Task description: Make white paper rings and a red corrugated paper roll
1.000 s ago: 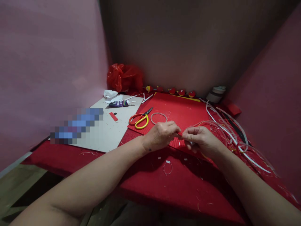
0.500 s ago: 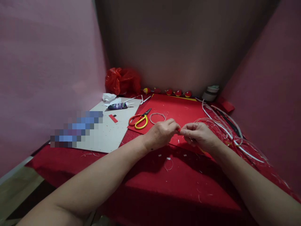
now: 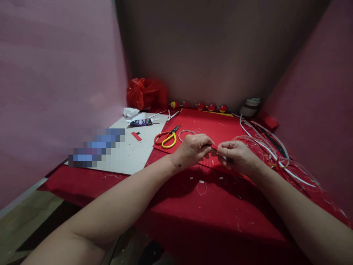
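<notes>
A small red piece [image 3: 214, 147] is pinched between my two hands, over the near part of a red ribbed sheet [image 3: 204, 123]. My left hand [image 3: 194, 148] grips its left end with thumb and fingers. The right end is between the thumb and index finger of my right hand [image 3: 238, 154]. Most of the piece is hidden by the fingers. Scissors [image 3: 168, 138] with one red and one yellow handle lie left of my left hand. A clear coiled ring [image 3: 183, 134] lies just behind it.
A grey board [image 3: 124, 151] on the left bears a glue tube [image 3: 141, 122] and a red strip [image 3: 136, 136]. Several small red figures [image 3: 211, 107] stand behind, beside a red plastic bag [image 3: 146, 94]. White and clear strips [image 3: 289, 172] tangle at right.
The view has shifted slightly, so the table things appear a little further right. More of the red piece shows between my hands, which still hold it.
</notes>
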The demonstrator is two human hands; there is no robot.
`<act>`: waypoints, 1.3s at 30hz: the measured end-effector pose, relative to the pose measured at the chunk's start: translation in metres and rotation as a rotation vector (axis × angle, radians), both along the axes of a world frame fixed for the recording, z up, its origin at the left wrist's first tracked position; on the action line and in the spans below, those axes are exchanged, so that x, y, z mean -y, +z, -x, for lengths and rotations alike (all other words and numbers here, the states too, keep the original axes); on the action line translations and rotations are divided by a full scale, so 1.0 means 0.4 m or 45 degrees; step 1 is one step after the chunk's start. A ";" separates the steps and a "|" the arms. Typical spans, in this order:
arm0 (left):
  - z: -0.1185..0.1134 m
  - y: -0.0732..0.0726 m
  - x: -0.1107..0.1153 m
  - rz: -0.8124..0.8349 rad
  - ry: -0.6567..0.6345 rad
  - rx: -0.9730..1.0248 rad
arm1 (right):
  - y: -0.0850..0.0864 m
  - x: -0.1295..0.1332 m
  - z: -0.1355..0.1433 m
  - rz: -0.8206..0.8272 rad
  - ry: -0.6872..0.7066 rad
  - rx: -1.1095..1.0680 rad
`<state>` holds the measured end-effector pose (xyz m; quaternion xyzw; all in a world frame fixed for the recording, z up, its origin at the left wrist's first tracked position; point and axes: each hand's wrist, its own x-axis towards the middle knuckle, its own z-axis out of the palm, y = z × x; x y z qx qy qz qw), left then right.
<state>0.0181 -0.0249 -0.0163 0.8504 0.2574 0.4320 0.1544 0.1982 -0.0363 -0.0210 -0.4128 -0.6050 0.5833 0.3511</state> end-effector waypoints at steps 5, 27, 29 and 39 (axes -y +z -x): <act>0.000 -0.003 -0.017 -0.222 0.115 -0.184 | -0.004 0.001 0.008 -0.009 -0.022 -0.062; -0.009 -0.016 -0.022 0.966 -0.290 0.357 | -0.035 0.011 -0.006 0.207 -0.075 -0.292; -0.004 -0.015 -0.018 0.882 -0.282 0.343 | -0.034 0.012 -0.006 0.213 -0.044 -0.294; 0.021 -0.003 -0.004 0.251 -0.129 0.091 | -0.026 0.007 -0.002 0.308 0.024 -0.120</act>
